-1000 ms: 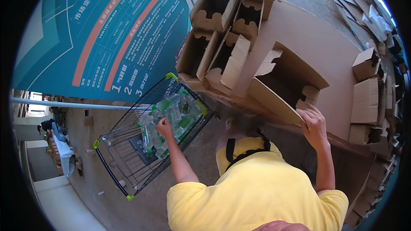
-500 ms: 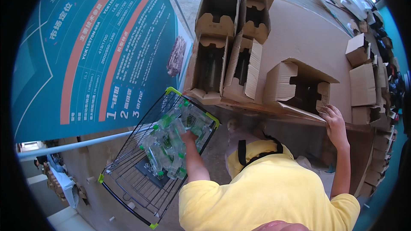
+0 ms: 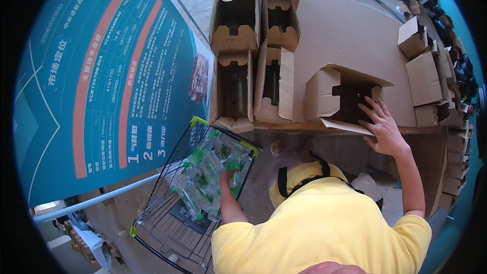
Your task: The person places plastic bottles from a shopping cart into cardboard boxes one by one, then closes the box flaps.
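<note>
My left hand (image 3: 228,176) reaches down into a black wire shopping cart (image 3: 154,227) with green corner pieces. It is closed around a clear plastic bottle (image 3: 235,164) with green on it. More clear bottles (image 3: 189,200) with green caps lie in a loose heap beside it. On the right, my right hand (image 3: 384,128) is spread over the near side of an open cardboard box (image 3: 318,95). Its fingertips lie at the box's opening, whose inside is dark.
Open cardboard boxes (image 3: 241,38) stand in two rows on the cardboard-covered table (image 3: 350,35); a bottle shows inside a near one. Further boxes (image 3: 423,78) are piled at the right. A large teal printed board (image 3: 61,127) and a pale blue rail (image 3: 96,205) flank the cart.
My right hand has moved from the box's near right corner onto its opening, fingers now spread. My left hand has shifted slightly among the bottles and now grips one. The view has turned a little.
</note>
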`<state>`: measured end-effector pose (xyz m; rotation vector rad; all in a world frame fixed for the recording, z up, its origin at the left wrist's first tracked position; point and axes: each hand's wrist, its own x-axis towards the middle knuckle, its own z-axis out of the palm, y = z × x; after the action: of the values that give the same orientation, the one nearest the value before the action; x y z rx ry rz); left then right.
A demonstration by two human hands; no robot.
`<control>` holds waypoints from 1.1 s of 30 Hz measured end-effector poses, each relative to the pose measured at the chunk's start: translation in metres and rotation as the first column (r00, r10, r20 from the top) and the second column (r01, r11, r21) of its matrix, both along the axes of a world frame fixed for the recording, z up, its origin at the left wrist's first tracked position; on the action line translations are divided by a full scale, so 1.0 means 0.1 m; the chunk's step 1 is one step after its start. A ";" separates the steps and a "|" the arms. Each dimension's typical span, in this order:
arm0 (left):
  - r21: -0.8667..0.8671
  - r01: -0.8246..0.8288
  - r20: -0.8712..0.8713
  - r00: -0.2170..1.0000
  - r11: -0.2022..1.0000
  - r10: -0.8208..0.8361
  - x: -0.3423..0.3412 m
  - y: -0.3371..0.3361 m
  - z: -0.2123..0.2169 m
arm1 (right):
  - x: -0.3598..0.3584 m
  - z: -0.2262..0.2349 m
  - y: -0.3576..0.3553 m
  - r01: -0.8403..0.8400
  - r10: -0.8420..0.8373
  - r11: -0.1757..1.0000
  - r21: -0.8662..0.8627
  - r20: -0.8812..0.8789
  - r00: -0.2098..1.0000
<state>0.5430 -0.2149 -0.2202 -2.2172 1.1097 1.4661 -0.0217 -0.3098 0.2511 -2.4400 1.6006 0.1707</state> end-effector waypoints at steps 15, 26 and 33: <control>-0.282 -0.959 -0.953 0.280 -0.007 0.114 -0.27 0.09 2.91 | -0.36 -0.03 -0.04 -0.211 0.151 0.969 -0.130 -0.368 0.917; -0.546 -0.707 -0.578 -0.071 0.449 -0.813 -3.46 -1.77 4.95 | -0.71 -0.19 0.05 -0.156 0.116 0.943 -0.295 -0.149 0.982; -0.886 0.411 -0.025 0.422 0.215 -0.906 -4.25 -2.07 4.86 | -0.81 -0.29 0.16 0.020 0.032 0.941 -0.339 0.147 0.989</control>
<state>0.1185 -0.4217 0.2660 -0.9863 2.9826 1.2263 -0.1026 -0.2937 0.2224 -2.6299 1.6724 -0.3101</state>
